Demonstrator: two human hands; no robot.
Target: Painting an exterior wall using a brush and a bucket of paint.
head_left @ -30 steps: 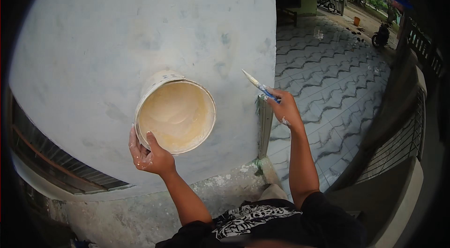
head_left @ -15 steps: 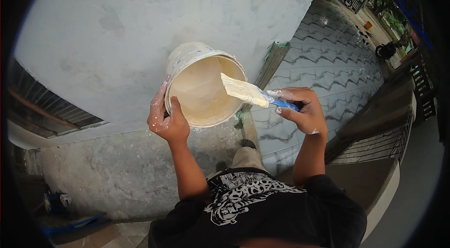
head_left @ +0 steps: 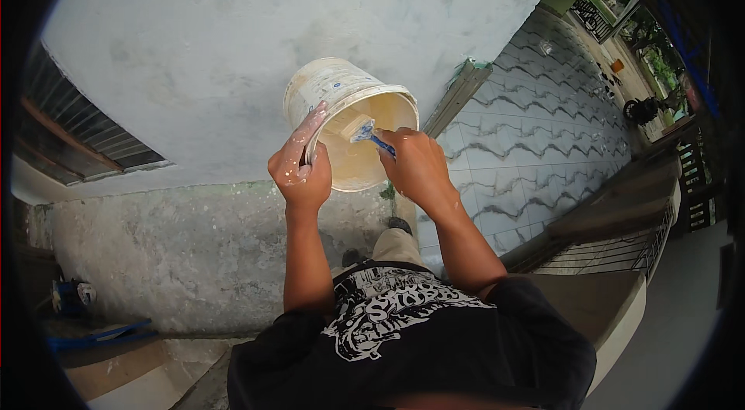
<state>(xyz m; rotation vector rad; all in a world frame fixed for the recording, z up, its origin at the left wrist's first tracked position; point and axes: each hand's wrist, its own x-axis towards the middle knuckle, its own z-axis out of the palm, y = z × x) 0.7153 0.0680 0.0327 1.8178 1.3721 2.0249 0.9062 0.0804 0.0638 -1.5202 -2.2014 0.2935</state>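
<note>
A white bucket [head_left: 322, 83] spotted with paint is tilted, its mouth facing me. Gripping its left rim is my left hand [head_left: 303, 169], thumb at the mouth and fingers along the outside, with paint smears on the skin. My right hand [head_left: 415, 164] is closed around the blue handle of a paintbrush [head_left: 362, 129]. The brush's bristles, coated in cream paint, are inside the bucket against its inner side. Cream paint coats the bucket's inside; how much lies at the bottom is hard to tell.
A pale, patchy wall [head_left: 233, 38] rises ahead, with a louvred window [head_left: 74, 127] at left. Below it runs a stained concrete floor [head_left: 178, 255]. Grey patterned tiles [head_left: 528, 131] lie to the right, beside a metal channel [head_left: 459, 96] at the wall's edge. A curved railing [head_left: 605, 255] stands nearer right.
The paintbrush has gone from in front of the bucket's right rim into its mouth, my right hand moving left with it. The bucket is tilted more, and my left hand still grips it.
</note>
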